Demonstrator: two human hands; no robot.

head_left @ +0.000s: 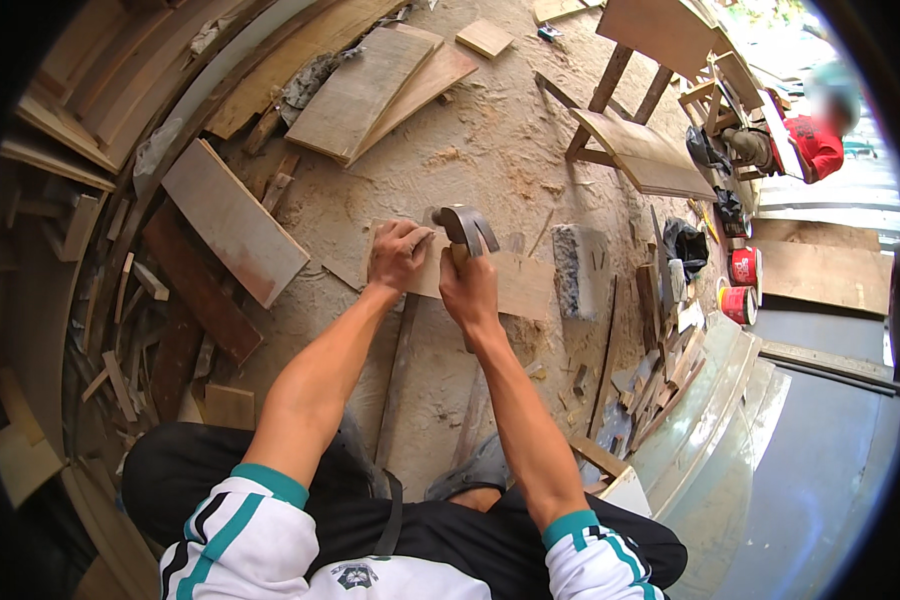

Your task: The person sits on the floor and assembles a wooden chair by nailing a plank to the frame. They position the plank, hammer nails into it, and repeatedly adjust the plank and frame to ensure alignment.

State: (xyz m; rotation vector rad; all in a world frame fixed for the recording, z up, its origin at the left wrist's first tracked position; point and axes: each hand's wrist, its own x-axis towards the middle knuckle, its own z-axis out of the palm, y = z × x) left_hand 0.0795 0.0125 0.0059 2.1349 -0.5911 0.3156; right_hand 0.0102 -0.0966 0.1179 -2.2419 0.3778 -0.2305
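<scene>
A claw hammer [462, 228] is gripped by my right hand [469, 292], its metal head raised beside my left hand and the claw pointing right. Under both hands lies a pale, flat wooden board [525, 287], set crosswise over narrow wooden strips [398, 370]. My left hand [400, 254] rests at the board's left end with its fingers curled and pinched together near the hammer's face. Whatever those fingertips hold, if anything, is too small to make out. The hammer's handle is mostly hidden by my right fist.
A wooden chair [642, 150] stands ahead on the right; a person in a red shirt [815, 148] sits beyond it. Loose boards [235, 222] and offcuts lie at left. Red-and-white cans [738, 303], scraps and a grey block [580, 272] are at right.
</scene>
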